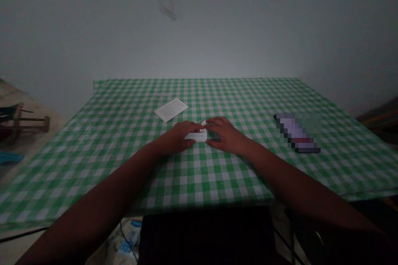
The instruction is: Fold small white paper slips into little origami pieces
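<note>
On the green gingham bench (199, 178), left hand (178, 137) and right hand (225, 136) half closed, pinching a folded paper (196, 136) from 2 sides, its white edge showing between them. Just ahead, a printed sheet (171, 110) lying flat, touching neither hand. Off to the right, well apart, a packet (297, 132), too blurred to tell more.

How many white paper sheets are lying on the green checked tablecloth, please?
2. One printed white paper sheet lies flat beyond the hands; a small white paper strip sits between the left hand and right hand, which may hide more.
</note>
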Available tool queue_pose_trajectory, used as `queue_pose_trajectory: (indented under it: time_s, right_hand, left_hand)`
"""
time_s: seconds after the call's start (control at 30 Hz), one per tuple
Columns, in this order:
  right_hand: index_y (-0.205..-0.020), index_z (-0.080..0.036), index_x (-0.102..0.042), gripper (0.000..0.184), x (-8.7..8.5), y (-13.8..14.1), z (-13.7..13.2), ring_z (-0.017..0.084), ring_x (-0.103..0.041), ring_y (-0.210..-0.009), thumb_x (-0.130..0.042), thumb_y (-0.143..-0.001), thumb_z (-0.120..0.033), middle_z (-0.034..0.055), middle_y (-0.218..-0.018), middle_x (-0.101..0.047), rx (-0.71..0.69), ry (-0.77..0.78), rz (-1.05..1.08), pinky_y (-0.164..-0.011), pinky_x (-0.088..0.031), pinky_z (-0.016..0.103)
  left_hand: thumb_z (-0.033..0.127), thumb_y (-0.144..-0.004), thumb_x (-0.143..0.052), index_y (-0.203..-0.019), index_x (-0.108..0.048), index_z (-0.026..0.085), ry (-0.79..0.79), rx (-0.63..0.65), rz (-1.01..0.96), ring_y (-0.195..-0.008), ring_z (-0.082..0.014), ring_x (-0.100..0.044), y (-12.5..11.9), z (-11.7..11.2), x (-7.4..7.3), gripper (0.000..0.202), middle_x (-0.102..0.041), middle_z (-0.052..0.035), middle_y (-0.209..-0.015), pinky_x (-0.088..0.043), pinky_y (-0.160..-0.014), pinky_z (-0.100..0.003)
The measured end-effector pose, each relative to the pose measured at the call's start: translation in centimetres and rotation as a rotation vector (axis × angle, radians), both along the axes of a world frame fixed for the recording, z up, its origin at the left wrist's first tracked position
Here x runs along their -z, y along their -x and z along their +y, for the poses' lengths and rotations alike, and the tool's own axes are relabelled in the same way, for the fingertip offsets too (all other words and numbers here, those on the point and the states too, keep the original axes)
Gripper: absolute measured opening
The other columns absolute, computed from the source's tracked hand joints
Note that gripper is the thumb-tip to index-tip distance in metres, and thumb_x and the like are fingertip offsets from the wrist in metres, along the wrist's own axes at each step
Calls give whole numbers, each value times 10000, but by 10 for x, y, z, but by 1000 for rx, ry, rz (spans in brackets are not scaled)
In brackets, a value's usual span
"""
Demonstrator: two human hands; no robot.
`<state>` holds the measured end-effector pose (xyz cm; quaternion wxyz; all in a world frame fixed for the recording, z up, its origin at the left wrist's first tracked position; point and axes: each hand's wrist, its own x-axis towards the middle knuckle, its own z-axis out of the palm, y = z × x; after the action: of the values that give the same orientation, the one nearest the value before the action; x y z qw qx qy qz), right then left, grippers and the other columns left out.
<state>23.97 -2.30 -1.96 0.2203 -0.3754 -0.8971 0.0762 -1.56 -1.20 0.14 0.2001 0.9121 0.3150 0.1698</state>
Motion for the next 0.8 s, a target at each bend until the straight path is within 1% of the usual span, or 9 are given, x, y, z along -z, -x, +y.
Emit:
queue_pose_trajectory:
  time_s: [0.07,0.13,0.23,0.33,0.5,0.57,0.63,0.7,0.8]
  right_hand:
    - [-1313,-153,-638,500,-2,0,-1,327,-458,-1360,-719,-855,-335,166,-1426,-579,-8,-17,-9,-1142,-372,529]
    - [-1297,-145,-649,494,-4,-1,-1,343,-421,-1393,-722,-852,-347,163,-1457,-560,-5,-42,-25,-1161,-349,539]
    - [-1316,-148,-637,516,-6,-1,-2,350,-386,-1422,-711,-860,-376,145,-1490,-540,-7,-61,-51,-1170,-342,543]
    - [-1349,-161,-616,521,-5,-2,-2,339,-394,-1425,-680,-884,-386,119,-1508,-533,-21,-62,-72,-1166,-349,538]
    - [-1364,-147,-611,508,-2,-5,0,335,-440,-1402,-616,-938,-425,120,-1468,-579,-21,23,-131,-1149,-359,554]
    - [-1366,-152,-613,505,-2,-5,0,335,-448,-1395,-598,-951,-440,119,-1458,-589,-16,58,-143,-1138,-368,558]
    - [-1371,-168,-613,495,-3,-4,0,330,-454,-1389,-585,-961,-443,113,-1458,-591,-14,72,-140,-1129,-375,555]
    - [-1360,-183,-624,475,-4,-4,0,330,-462,-1377,-587,-961,-437,106,-1445,-603,-4,68,-132,-1116,-385,552]
    - [-1310,-203,-664,421,-6,-3,0,328,-486,-1339,-606,-952,-417,92,-1408,-634,31,60,-118,-1084,-410,547]
  left_hand:
    - [86,-867,-577,-1274,-586,205,-31,11,14,-1097,-207,-614,1,1,0,425,-689,-49,-1126,-434,-1025,-401]
    - [50,-867,-546,-1180,-643,216,-64,37,34,-1076,-198,-624,2,3,0,367,-708,-33,-1074,-421,-1020,-396]
    - [10,-824,-555,-1022,-700,229,-103,74,57,-1095,-200,-629,3,6,1,329,-724,-17,-1082,-393,-1024,-404]
    - [11,-823,-556,-950,-715,232,-105,102,51,-1078,-192,-647,5,8,3,301,-740,-5,-1076,-376,-1022,-411]
    - [77,-826,-561,-999,-713,235,-78,153,-2,-1164,-207,-626,13,6,-2,279,-732,-21,-1193,-358,-1096,-428]
    - [133,-857,-558,-966,-721,233,-56,153,-14,-1184,-215,-618,16,6,-5,220,-727,-32,-1210,-368,-1109,-429]
    - [186,-900,-549,-978,-729,236,-45,126,-13,-1147,-214,-637,18,8,-6,202,-737,-37,-1174,-409,-1081,-427]
    - [210,-922,-553,-1035,-729,241,-50,93,-12,-1078,-204,-664,17,11,-4,211,-747,-39,-1125,-455,-1033,-418]
    - [205,-908,-591,-1000,-740,237,-63,79,-5,-1017,-188,-677,16,16,2,178,-740,-41,-1088,-491,-981,-385]
